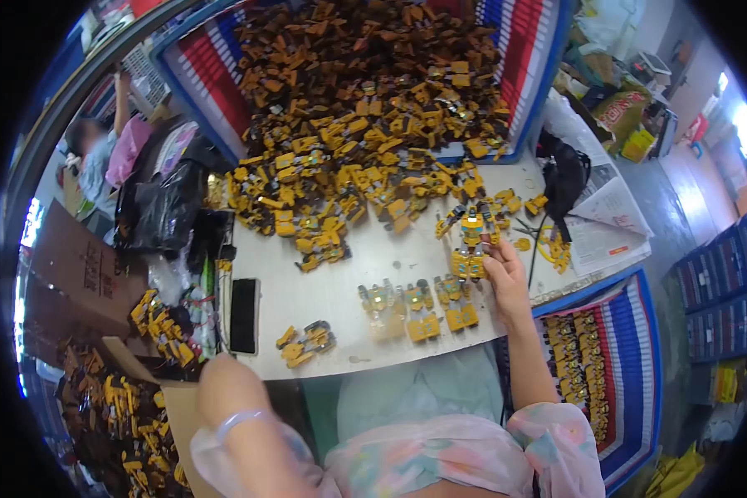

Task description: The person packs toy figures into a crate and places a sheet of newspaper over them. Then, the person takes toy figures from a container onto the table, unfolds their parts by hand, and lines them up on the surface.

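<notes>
White tbl, R hand w/ yellow fig

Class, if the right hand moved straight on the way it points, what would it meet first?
Probably the loose yellow toy parts just beyond the toy robot in the right hand; height above the table is unclear, so it might pass over them.

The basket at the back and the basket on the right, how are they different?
The back basket holds a big messy heap of toys, but the right basket has its toys lined up in rows. Toys spill from the back basket onto the table, while the right basket sits lower, beside the table. Both have red, white and blue stripes.
</notes>
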The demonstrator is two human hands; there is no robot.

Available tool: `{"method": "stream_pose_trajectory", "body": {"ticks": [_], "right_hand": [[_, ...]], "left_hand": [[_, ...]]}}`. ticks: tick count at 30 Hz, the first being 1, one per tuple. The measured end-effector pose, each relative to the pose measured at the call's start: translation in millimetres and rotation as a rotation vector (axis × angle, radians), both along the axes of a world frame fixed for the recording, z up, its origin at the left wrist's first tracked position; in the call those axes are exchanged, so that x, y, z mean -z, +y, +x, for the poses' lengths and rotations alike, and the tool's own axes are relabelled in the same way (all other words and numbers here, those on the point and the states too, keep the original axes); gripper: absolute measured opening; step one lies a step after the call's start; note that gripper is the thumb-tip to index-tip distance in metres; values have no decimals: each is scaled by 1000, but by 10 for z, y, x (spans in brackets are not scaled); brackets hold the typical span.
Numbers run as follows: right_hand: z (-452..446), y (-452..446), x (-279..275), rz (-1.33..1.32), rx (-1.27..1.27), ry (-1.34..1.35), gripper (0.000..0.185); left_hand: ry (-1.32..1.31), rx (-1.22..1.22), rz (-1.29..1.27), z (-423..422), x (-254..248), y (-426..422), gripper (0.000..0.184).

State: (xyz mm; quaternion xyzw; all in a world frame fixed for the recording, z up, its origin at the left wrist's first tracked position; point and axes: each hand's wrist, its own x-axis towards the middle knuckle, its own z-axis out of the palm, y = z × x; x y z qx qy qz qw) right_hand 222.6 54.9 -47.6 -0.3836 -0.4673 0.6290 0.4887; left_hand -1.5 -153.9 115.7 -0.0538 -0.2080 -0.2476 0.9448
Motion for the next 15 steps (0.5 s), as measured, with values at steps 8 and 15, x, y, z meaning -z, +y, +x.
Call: {"method": "stream_pose_trajectory", "body": {"ticks": [8, 15], "right_hand": [[-118, -206, -21, -18, -140, 28, 43], [-210, -432, 96, -25, -309, 45, 58]], "left_hand": [[423, 1017, -952, 124, 1882, 825, 21], [-1534, 2279, -2093, 233, 1560, 1503, 40]]}}
